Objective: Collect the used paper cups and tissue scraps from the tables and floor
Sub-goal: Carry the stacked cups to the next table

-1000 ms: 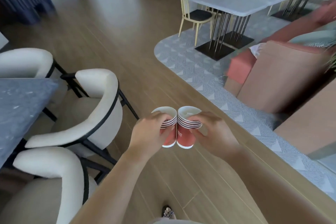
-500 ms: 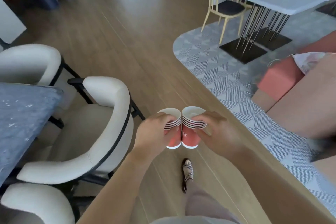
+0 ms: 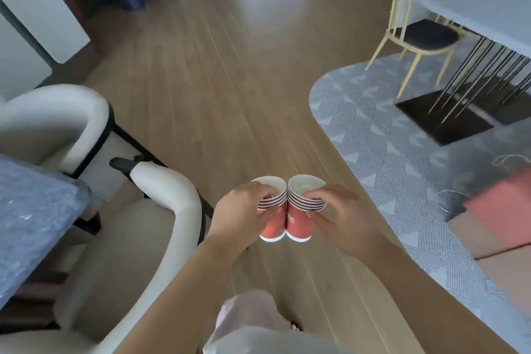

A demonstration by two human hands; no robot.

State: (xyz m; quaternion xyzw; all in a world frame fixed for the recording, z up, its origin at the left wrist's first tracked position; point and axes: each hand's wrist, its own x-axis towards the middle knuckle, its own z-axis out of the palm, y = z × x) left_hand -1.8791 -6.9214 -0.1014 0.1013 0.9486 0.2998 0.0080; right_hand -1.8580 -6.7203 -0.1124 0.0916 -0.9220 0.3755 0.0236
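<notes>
Two stacks of nested red paper cups with white rims are held side by side, touching, in front of my waist. My left hand [image 3: 240, 214] grips the left cup stack [image 3: 272, 228], fingers curled round its rims. My right hand [image 3: 342, 218] grips the right cup stack [image 3: 298, 224] the same way. Both stacks are upright above the wooden floor [image 3: 230, 80]. No tissue scraps show.
White armchairs [image 3: 161, 227] and a dark grey table [image 3: 31, 210] stand at my left. A patterned grey carpet [image 3: 402, 152], a pale table [image 3: 488, 11] with metal legs and a yellow chair [image 3: 416, 37] lie at right. A pink sofa [image 3: 505, 210] is at the right edge.
I have walked forward along the wooden floor; chairs and carpet have slid toward me. Both hands keep the same hold on the two cup stacks.
</notes>
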